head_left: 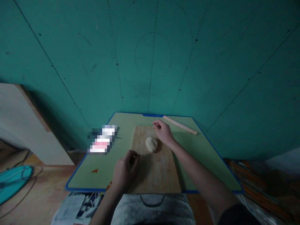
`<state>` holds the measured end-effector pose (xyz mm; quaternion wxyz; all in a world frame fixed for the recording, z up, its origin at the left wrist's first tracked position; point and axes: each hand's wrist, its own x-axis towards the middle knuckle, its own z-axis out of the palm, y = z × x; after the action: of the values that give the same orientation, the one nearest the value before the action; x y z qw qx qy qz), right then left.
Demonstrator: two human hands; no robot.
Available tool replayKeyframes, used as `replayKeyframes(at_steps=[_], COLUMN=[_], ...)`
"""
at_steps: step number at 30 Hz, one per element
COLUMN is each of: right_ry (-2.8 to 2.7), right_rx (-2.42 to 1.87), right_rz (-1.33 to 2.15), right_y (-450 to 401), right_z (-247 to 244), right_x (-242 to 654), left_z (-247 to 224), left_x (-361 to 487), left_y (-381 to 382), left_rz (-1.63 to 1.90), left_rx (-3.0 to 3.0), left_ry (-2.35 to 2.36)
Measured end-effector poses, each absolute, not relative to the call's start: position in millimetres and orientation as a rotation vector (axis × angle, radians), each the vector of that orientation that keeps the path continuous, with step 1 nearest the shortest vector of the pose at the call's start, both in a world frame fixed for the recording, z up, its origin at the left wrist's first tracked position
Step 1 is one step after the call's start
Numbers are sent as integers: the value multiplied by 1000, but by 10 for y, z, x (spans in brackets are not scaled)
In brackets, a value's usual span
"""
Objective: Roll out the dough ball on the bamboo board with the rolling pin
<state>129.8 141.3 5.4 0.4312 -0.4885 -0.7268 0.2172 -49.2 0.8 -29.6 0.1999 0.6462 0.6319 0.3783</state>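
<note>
Dough (151, 144): pale, rounded, uneven on top; resting on the far half of the cutting board (159, 178), between the two hands, apart from both.
Cutting board: wooden, rectangular, lying flat on the desk (199, 170), with the near edge close to the desk's near rim.
Left hand (126, 167): over the near left side of the cutting board, palm turned inward; fingers curled, with a dark hollow between thumb and forefinger; cannot tell whether the tips meet or pinch anything.
Right hand (163, 132): over the far right part of the cutting board, just beyond the dough; fingers loosely bent, thumb and forefinger tips slightly apart, nothing visible between.
Rolling pin (180, 125): slim, light wood, lying slantwise on the desk, beyond and to the right of the cutting board.
Desk: pale green top with a blue rim, extending on both sides of the cutting board.
Pixelated patch (103, 139): left of the cutting board, too blurred to identify.
Orange mark (95, 170): on the desk, left of the cutting board.
Wall (152, 56): green, beyond the cutting board, marked with faint circles and lines.
</note>
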Motion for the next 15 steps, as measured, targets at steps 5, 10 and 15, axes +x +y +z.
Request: replayKeyframes(at_steps=[5, 10, 15], right_ry=[-2338, -2452, -2431], right_rx=[-1222, -1364, -1315], right_rz=[283, 36, 55], right_y=[850, 741, 980], right_z=[-55, -125, -170], right_x=[1150, 983, 1019], left_z=[-256, -247, -249], left_x=[-480, -476, -484], left_y=[-10, -10, -9], left_rz=[1077, 1089, 1067], left_rx=[1774, 1785, 1798], left_ry=[1724, 1724, 1727])
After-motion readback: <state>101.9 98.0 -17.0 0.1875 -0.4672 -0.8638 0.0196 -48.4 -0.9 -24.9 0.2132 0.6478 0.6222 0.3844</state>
